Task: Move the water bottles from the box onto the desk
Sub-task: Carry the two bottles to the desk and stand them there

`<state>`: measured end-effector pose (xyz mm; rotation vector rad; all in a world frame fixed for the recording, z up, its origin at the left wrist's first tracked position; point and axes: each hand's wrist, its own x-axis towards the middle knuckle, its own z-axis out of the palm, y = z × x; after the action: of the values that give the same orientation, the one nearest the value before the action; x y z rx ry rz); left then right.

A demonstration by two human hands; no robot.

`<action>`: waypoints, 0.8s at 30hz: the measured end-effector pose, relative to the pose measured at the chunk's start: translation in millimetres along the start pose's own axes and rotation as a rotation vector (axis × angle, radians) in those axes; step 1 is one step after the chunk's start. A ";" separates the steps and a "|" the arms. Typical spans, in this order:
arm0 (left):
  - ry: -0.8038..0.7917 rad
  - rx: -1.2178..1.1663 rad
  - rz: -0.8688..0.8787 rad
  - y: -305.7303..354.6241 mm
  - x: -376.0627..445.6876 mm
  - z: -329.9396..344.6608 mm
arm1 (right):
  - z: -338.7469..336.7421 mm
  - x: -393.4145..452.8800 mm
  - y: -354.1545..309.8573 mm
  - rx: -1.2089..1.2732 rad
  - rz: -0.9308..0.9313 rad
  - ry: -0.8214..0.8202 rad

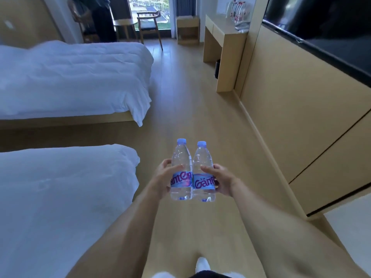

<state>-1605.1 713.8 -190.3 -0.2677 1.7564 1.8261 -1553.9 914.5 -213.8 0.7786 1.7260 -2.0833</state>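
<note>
You carry two water bottles upright and side by side, touching at the labels, likely so both travel in one trip. The left bottle (181, 173) sits in your left hand (164, 178), fingers curled round its labelled middle; the right bottle (203, 175) is gripped the same way by your right hand (221, 180). Far ahead of your grip and to its right stands the desk (224, 31), with more bottles (236, 12) already on it. The box is out of view.
</note>
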 end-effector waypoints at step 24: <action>-0.060 -0.010 -0.012 200.2 333.8 -68.5 | 48.4 308.8 -230.2 -0.060 -0.021 0.053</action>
<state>-1998.7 745.6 -203.5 -0.2240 1.7015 1.8165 -1940.8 945.7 -208.8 0.8086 1.8236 -2.0310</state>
